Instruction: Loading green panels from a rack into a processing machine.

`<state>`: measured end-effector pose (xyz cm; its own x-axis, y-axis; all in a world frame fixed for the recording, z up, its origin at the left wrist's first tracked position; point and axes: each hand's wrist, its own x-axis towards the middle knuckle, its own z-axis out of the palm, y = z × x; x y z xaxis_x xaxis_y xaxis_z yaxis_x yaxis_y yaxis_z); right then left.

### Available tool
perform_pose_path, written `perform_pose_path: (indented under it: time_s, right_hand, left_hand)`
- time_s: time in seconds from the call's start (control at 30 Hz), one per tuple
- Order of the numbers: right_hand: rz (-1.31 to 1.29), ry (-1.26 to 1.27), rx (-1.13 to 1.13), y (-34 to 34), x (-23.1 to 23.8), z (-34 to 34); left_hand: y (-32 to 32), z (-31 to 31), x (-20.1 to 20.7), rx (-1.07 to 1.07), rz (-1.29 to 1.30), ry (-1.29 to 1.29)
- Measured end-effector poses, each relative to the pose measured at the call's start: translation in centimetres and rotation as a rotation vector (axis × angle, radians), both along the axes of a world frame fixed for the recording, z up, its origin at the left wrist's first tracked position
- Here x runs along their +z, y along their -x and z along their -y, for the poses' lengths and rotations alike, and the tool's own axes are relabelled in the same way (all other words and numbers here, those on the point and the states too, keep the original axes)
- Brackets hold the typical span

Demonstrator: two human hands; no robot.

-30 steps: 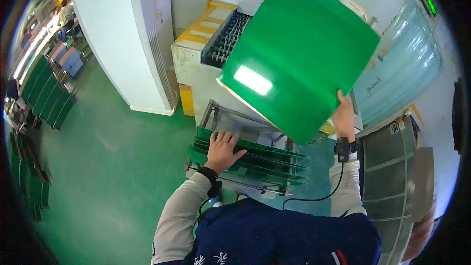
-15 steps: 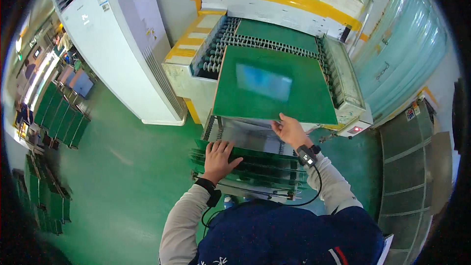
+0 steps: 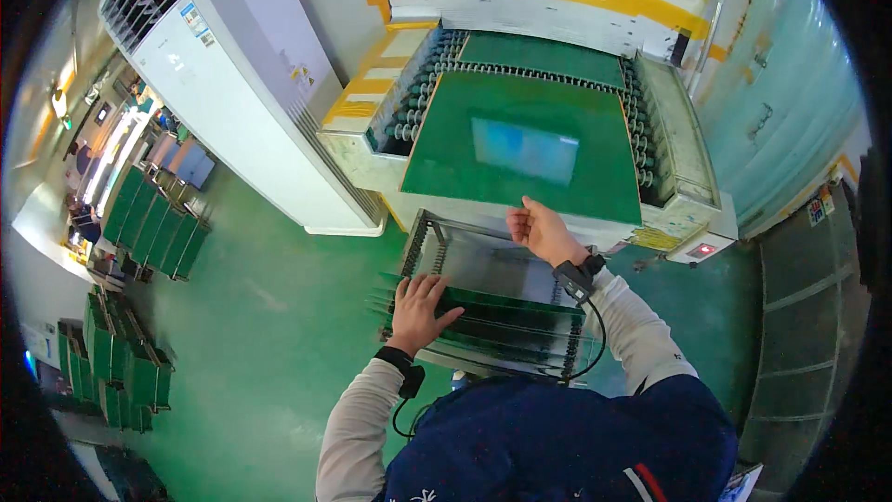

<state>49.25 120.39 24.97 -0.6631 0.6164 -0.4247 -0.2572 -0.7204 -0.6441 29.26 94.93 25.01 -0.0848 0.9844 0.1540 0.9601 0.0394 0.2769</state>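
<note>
A flat green panel, with a bright reflection on its face, lies over the rollers of the machine, its front edge overhanging toward me. At that edge is my right hand, fingers curled, fingertips overlapping the panel; the underside of the grip is hidden. Closer to my body stands a metal rack with several thin green panels upright in its near part. My left hand rests on the top edges of these at their left end, fingers spread.
The roller machine has a second green panel farther back. A tall white air conditioner stands to the left. Racks of green panels are at far left. Clear plastic curtains and a grey panelled board are on the right.
The green panel has moved farther onto the rollers, away from me, with my right hand following its front edge. My left hand stays on the racked panels. The view has shifted slightly.
</note>
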Motion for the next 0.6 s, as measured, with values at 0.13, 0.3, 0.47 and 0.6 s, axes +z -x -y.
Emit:
perform_pose_path:
  time_s: [0.13, 0.3, 0.47, 0.6]
  right_hand:
    - [-0.07, 0.021, -0.024, 0.9, -0.8, -1.3]
    - [-0.04, 0.03, -0.069, 1.1, -0.6, -2.7]
    - [-0.033, -0.008, -0.066, 1.2, -0.4, -3.1]
    - [-0.055, -0.044, -0.062, 1.0, -1.1, -3.9]
  left_hand:
    - [-0.3, 0.0, 0.3, 0.009, -0.011, 0.013]
    - [-0.3, 0.1, 0.2, 0.003, -0.027, -0.017]
    - [-0.3, 0.1, 0.1, 0.0, -0.033, -0.025]
    - [-0.5, -0.1, 0.2, 0.002, -0.02, -0.005]
